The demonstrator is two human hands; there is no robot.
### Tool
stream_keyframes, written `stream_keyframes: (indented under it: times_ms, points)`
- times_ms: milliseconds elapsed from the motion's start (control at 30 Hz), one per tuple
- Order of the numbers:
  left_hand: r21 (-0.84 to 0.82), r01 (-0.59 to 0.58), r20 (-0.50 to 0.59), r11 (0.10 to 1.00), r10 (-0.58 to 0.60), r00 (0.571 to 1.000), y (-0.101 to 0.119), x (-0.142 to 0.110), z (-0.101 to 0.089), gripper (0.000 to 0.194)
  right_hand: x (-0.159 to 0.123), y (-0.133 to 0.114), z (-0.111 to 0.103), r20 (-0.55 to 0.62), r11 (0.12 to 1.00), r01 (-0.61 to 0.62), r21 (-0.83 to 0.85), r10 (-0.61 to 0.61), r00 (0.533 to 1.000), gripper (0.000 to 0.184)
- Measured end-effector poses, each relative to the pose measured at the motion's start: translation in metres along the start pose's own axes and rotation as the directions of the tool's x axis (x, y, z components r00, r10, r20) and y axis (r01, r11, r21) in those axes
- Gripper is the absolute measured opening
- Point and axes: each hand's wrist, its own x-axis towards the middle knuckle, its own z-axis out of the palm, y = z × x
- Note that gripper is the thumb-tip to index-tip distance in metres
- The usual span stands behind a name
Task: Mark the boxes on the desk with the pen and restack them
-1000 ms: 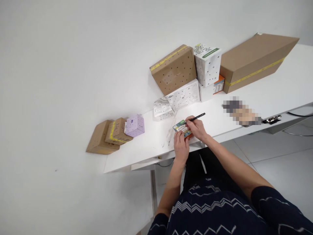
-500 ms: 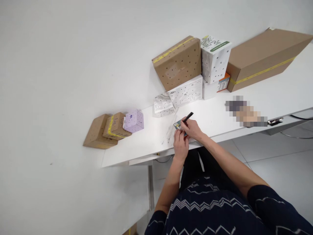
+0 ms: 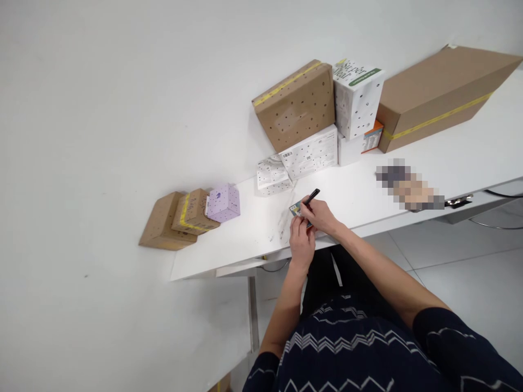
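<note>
In my right hand is a black pen, its fingers closed around the lower part. The tip is hidden behind the fingers, above a small printed card or pack with blue, white and yellow on it. My left hand lies just to the left, with its curled fingers holding the lower end of that small printed piece at the table's front edge. Most of the piece is covered by my hands, so I cannot tell if it is flat or a box. My two hands nearly touch.
Behind my hands stand white dotted boxes, a brown carton and a Super Meal box. To the right lie a long carton and a blurred item. A purple box and brown boxes stand left on the white table.
The top of the pen has dipped slightly to the left as my right hand shifts a little. My left hand stays in place on the small printed piece.
</note>
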Motion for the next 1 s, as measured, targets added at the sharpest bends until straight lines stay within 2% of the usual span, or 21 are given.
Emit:
stream_keyframes:
  times_ms: [167,567,667,733,800,867,900,933,1000]
  points:
    - [0.01,-0.031,-0.025,0.999,0.031,0.999,0.0,0.0,0.0,0.03,0.0,-0.002,-0.003,0.016,1.0,-0.002,0.0,0.002,1.0,0.02]
    - [0.011,-0.015,-0.007,1.0,0.015,1.0,0.001,0.0,-0.001,0.03,0.0,-0.002,-0.003,-0.008,1.0,-0.018,0.013,0.018,1.0,0.019]
    - [0.008,-0.016,-0.01,1.0,0.016,1.0,0.001,0.0,-0.001,0.029,-0.002,-0.001,-0.005,-0.093,0.987,-0.055,0.154,0.07,0.993,0.02]
    - [0.01,-0.019,-0.018,1.0,0.02,1.0,0.001,0.0,-0.001,0.028,-0.003,0.004,-0.008,-0.189,0.964,-0.074,0.255,0.125,0.974,0.026]
    - [0.011,-0.022,-0.025,1.0,0.023,0.999,0.001,0.0,-0.001,0.027,-0.002,0.012,-0.015,-0.292,0.961,-0.066,0.269,0.146,0.945,0.033]
    - [0.011,-0.021,-0.023,1.0,0.022,0.999,0.0,0.0,-0.001,0.026,-0.001,0.025,-0.027,-0.369,0.991,-0.035,0.133,0.082,0.926,0.036]
    - [0.009,-0.018,-0.019,1.0,0.018,1.0,0.0,0.0,-0.001,0.026,0.0,0.031,-0.033,-0.364,1.0,-0.015,0.008,0.017,0.931,0.036]
    - [0.005,-0.015,-0.016,1.0,0.015,1.0,0.0,0.001,-0.002,0.026,0.0,0.038,-0.04,-0.311,0.99,0.013,-0.144,-0.058,0.949,0.036]
    - [-0.007,-0.013,-0.009,1.0,0.013,1.0,-0.001,0.001,-0.002,0.026,-0.002,0.05,-0.051,-0.096,0.889,0.072,-0.452,-0.129,0.987,0.038]
